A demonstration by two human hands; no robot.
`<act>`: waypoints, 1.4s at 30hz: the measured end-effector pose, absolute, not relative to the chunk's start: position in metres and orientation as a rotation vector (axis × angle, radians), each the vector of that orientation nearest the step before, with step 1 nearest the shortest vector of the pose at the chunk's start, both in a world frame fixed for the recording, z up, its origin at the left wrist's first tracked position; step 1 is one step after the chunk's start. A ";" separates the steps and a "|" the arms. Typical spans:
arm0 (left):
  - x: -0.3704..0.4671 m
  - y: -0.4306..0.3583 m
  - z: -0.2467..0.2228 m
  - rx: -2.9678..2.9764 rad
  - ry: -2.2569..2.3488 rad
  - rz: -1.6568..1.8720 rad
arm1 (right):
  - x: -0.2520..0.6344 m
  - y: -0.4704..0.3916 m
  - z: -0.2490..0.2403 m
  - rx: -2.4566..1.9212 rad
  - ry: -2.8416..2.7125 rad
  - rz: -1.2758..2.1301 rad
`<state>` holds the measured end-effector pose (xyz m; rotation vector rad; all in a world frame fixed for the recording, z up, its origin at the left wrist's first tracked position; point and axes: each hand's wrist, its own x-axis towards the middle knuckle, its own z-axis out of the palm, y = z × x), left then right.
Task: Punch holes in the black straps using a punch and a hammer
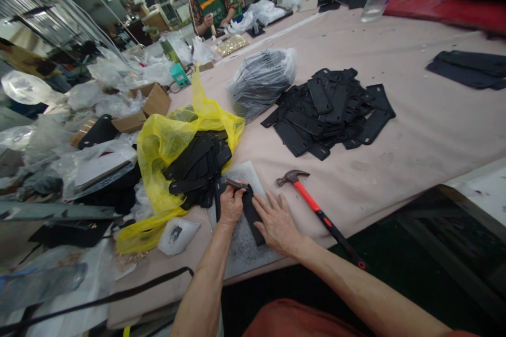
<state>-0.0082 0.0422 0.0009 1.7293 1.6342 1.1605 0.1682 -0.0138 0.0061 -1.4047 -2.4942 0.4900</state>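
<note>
A black strip (253, 218) lies on a speckled grey board (241, 253) at the table's near edge. My left hand (231, 204) is closed round a small metal tool (234, 183), whose end is at the strip's upper part. Spread over the strip's right edge, my right hand (279, 224) has its fingers apart. A claw hammer (320, 213) with a red and black handle lies to the right of my right hand. Beyond my left hand, black pieces (201, 160) lie in an open yellow bag (162, 139).
A heap of black pieces (328, 108) lies beyond the hammer, beside a wrapped grey bundle (263, 81). More black pieces (470, 68) lie far right. Plastic bags and a cardboard box (154, 102) crowd the left. A person (209, 2) works across the table.
</note>
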 end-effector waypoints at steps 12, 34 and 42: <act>-0.007 0.041 -0.001 1.741 1.645 1.201 | 0.164 -0.019 0.003 -1.404 -2.388 0.578; -0.004 0.040 -0.004 1.857 1.722 1.145 | 0.283 -0.006 0.023 -1.839 -1.298 1.688; -0.004 0.038 -0.012 1.927 1.767 1.183 | 0.272 -0.019 0.038 -1.705 -0.570 2.045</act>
